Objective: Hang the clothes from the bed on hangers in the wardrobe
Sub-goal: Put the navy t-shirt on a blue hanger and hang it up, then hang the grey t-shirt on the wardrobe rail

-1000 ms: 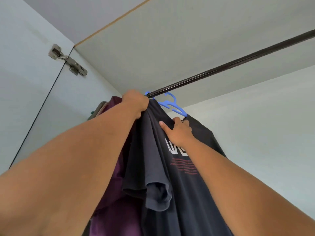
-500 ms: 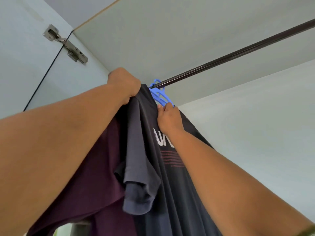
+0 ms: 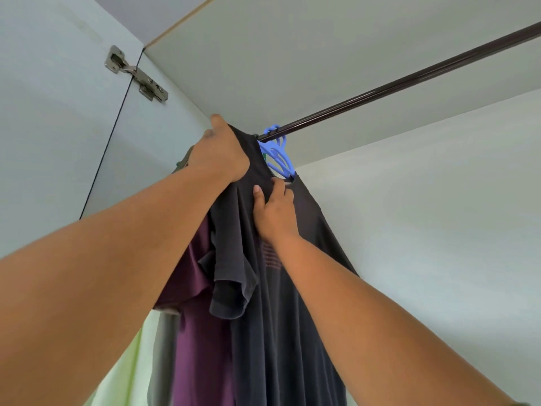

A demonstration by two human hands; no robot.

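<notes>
Both arms up inside the wardrobe, view looking up at the dark rail [image 3: 409, 80]. Dark grey T-shirt [image 3: 281, 303] hangs on a blue hanger [image 3: 279, 159] hooked over the rail's left end, near the side panel. Left hand [image 3: 219, 153] grips the shirt's left shoulder right at the top, fist closed around the fabric, thumb poking up above it; fabric bunches under the palm, fingers themselves hidden behind the hand. Right hand [image 3: 275, 212] sits lower, at the collar just under the hanger's blue arms: thumb pressed flat on the front of the shirt, other fingers curled over the neckline edge, pinching the cloth. The shirt's left sleeve droops loose below the left wrist; faint reddish print lines show by the right wrist. Behind it on the left hang a purple shirt [image 3: 199, 332], then a grey garment [image 3: 164, 361] and a pale green one [image 3: 128, 367], hangers not visible. Metal door hinge [image 3: 136, 74] sits upper left on the wardrobe door seam.
</notes>
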